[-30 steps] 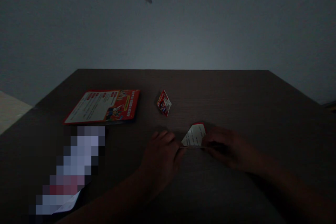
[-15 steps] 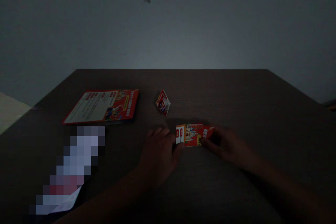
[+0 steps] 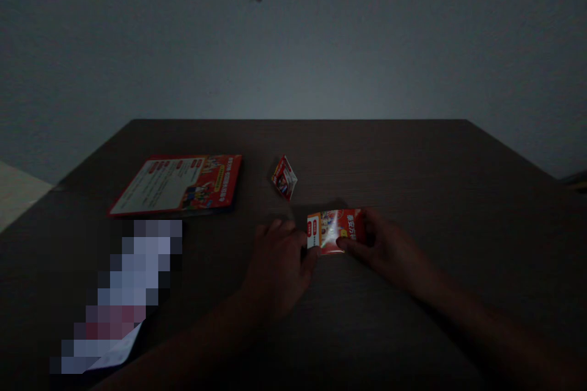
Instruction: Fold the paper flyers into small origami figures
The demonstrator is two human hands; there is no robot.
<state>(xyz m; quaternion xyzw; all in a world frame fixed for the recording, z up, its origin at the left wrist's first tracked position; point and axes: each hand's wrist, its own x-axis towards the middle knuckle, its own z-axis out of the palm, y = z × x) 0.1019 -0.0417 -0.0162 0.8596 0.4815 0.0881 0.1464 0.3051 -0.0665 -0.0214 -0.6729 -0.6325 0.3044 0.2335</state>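
Observation:
A small glossy sheet of printed paper (image 3: pixel 333 233), red with an orange-edged white panel and cartoon figures, is between my two hands low over the table. My left hand (image 3: pixel 280 263) grips its left edge, the thumb on the near left corner and the fingers curled behind. At the other end, my right hand (image 3: pixel 384 244) pinches the red part between thumb and fingers. That right end bends upward, and light glares off the middle. Beyond them stands a small folded piece of printed paper (image 3: pixel 285 178) in similar colours, touched by neither hand.
A red-and-white printed booklet or stack of sheets (image 3: pixel 178 186) lies at the left of the dark wooden table (image 3: pixel 389 159). Nearer me is a phone-like device (image 3: pixel 120 348) with its screen lit and mostly blurred out. A pale wall (image 3: pixel 348 43) rises behind the table.
My right hand has shifted slightly left and up, bending the right end of the paper upward. A bright glare now shows on the sheet. My left hand has stayed in place.

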